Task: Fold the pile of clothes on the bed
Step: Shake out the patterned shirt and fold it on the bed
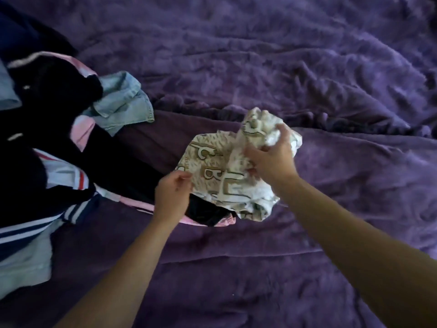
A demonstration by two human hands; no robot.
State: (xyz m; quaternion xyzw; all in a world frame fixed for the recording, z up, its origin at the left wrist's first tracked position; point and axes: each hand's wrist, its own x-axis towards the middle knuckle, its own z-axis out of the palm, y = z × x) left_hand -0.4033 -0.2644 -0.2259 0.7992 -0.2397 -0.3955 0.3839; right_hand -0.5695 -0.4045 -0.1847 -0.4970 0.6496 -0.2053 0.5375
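A crumpled cream and brown patterned cloth (220,166) is held above the purple bed cover (283,67) at the middle of the view. My left hand (171,194) pinches its lower left edge. My right hand (272,157) grips a bunched part of it near the top right. The pile of clothes (47,138) lies along the left side: dark navy pieces, a pink garment, a light blue denim piece (123,100) and a striped top (35,221).
A black and pink garment (208,215) stretches from the pile under the held cloth. The rumpled purple cover spreads to the right and far side, with folds and ridges.
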